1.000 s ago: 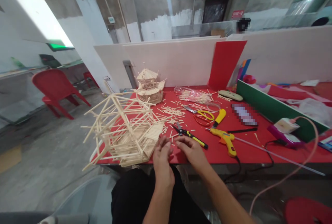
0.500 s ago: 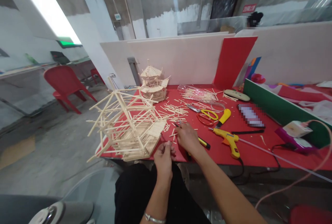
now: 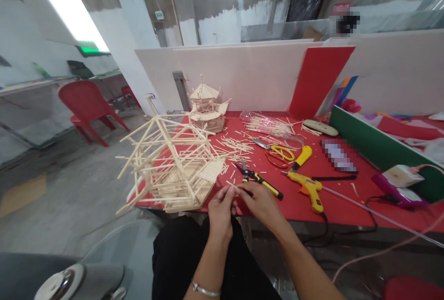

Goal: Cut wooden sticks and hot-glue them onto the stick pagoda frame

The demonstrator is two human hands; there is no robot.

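Observation:
At the table's near edge my left hand [image 3: 220, 207] and my right hand [image 3: 260, 200] meet with fingertips pinched together. A short, thin wooden stick [image 3: 230, 184] pokes out between them; the fingers cover most of it. Just beyond my right hand lie cutters [image 3: 258, 178] with black and yellow handles, jaws apart. To the left stands a large open frame of wooden sticks [image 3: 169, 147] with a slatted base [image 3: 204, 193]. Loose cut sticks [image 3: 237, 145] are scattered on the red tabletop behind my hands.
A finished-looking small stick pavilion [image 3: 206, 108] stands at the back. Scissors [image 3: 274, 148], a yellow-handled knife [image 3: 301, 157], a yellow glue gun [image 3: 307, 186] with its cord, and a phone [image 3: 338, 155] lie right. A bag of sticks [image 3: 267, 124] lies behind. A person's head shows beyond the partition.
My right hand has drawn back from the cutters to meet my left hand at the stick. The cutters now lie uncovered on the table. The view has shifted slightly.

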